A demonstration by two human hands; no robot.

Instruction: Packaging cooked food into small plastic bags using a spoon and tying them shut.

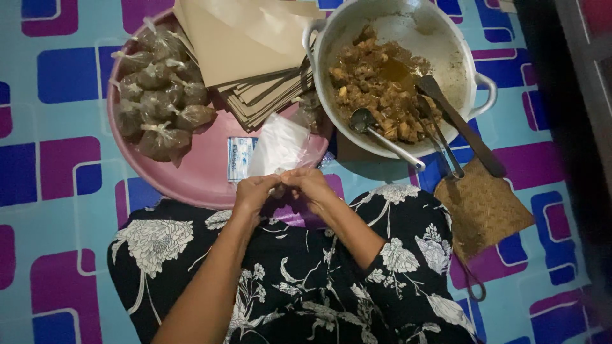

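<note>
My left hand [252, 193] and my right hand [309, 185] meet over my lap, their fingertips pinching the edge of a thin clear plastic bag [278, 145]. The bag's body lies up over the rim of a round pink tray [197, 172]. On the tray's left side sits a heap of several small tied plastic bags [159, 95] filled with brown food. A white pot [408, 38] of brown stewed chunks stands at the upper right, with a metal ladle [382, 135] and other utensils resting in it.
A stack of brown paper sheets [245, 51] lies on the tray's far side. A small blue and white packet [241, 158] lies on the tray. A woven mat [481, 210] sits right of my lap. The floor covering has blue and purple squares.
</note>
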